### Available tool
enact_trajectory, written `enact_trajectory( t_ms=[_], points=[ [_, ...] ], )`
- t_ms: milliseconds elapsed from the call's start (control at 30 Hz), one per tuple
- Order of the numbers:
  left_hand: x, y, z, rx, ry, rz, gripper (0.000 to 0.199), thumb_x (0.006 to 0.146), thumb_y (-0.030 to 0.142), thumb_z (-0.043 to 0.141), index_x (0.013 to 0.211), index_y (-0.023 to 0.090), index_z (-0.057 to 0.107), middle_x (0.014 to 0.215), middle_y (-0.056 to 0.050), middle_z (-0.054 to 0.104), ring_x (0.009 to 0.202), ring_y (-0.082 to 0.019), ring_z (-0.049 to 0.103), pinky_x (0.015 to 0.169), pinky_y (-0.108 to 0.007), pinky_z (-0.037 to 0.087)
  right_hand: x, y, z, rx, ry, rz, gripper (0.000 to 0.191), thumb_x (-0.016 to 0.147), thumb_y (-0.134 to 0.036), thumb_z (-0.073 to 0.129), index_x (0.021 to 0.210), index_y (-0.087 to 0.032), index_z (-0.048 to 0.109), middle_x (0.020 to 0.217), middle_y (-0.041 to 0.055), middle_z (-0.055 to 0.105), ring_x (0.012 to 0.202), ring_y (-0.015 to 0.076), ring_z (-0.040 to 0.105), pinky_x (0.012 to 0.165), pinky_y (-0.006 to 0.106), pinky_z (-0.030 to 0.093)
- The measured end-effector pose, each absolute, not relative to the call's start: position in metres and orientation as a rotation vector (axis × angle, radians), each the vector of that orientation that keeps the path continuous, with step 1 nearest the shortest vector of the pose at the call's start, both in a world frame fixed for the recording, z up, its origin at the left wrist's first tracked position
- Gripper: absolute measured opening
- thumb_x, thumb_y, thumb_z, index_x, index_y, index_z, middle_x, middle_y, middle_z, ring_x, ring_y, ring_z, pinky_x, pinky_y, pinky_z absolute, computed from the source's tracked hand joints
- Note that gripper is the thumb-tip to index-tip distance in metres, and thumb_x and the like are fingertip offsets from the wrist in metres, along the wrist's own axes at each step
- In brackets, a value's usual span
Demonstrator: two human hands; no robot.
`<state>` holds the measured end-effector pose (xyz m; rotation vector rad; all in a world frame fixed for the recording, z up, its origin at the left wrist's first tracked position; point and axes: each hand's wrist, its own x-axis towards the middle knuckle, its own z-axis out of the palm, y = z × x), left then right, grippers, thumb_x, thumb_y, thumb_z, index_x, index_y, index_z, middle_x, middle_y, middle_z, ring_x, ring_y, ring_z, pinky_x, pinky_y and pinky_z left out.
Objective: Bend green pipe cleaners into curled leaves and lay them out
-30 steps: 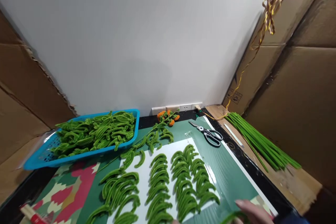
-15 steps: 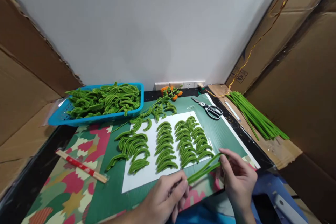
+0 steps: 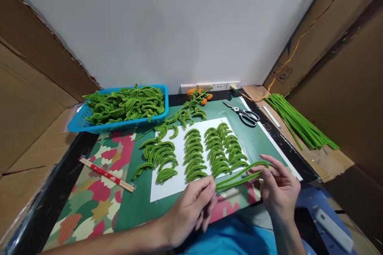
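Note:
Between my hands stretches a fuzzy green stem, bent into a long narrow loop near the table's front edge. My left hand pinches its left end. Around the looped right end, the fingers of my right hand are closed. Rows of curved green fuzzy pieces lie on a white sheet just beyond my hands. More curved pieces fill a blue basket at the back left.
Black-handled scissors lie at the back right, with straight green stems on cardboard beyond. Wrapped chopsticks rest at left. An orange flower sprig lies by the wall. Cardboard panels flank the table.
The loop between my hands has opened wider at its right end, and my right hand's fingers have shifted on it. The whole view has moved slightly, with the table things now higher and further right.

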<state>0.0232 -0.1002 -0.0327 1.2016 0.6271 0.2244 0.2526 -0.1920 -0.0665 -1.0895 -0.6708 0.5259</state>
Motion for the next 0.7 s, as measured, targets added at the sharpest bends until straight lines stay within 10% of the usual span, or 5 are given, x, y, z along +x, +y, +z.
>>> enact_trajectory(
  t_ms=[700],
  points=[
    [0.021,-0.101,-0.044,1.134,0.642,0.296,0.060,0.103,0.077,0.060,0.085,0.021,0.049,0.069,0.006,0.053,0.041,-0.004,0.050,0.037,-0.014,0.030,0.253,-0.194,-0.070,-1.226,-0.617,0.425,0.030,0.088,-0.044,0.093,0.094,-0.016,0.086,0.073,0.0114,0.085,0.049,0.0249,0.079,0.045,0.029,0.066]
  ],
)
